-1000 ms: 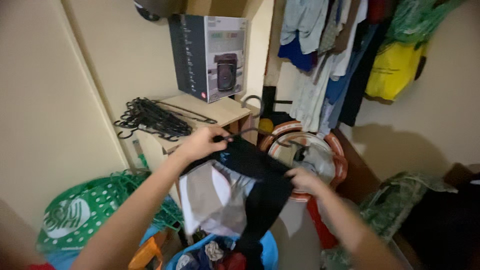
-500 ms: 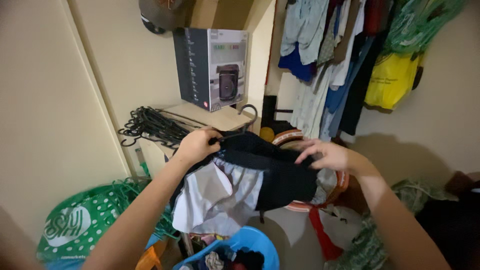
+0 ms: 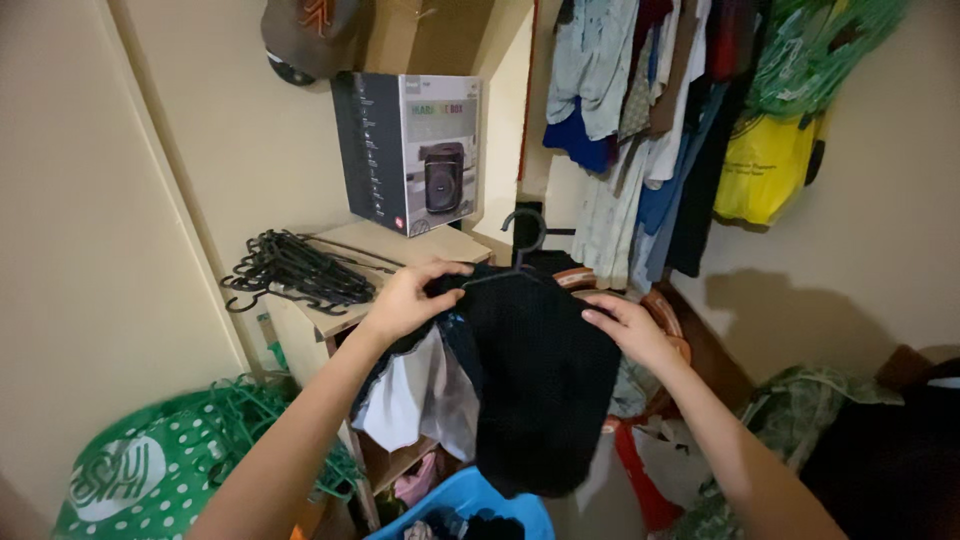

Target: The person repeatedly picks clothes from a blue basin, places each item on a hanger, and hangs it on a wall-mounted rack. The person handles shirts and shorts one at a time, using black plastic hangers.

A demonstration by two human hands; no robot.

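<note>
The black garment now hangs straight on its hanger — my left hand pinching one shoulder, my right hand — fingers spread — smoothing the other.

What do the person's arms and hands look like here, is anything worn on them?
Both forearms are bare, with no sleeves in view. The left hand and right hand wear no gloves, and no rings, watch or bracelet can be seen. The picture is slightly blurred.

- Speaker box on the wooden shelf, pile of hangers to its left.
- Laundry basket below the garment.
</note>
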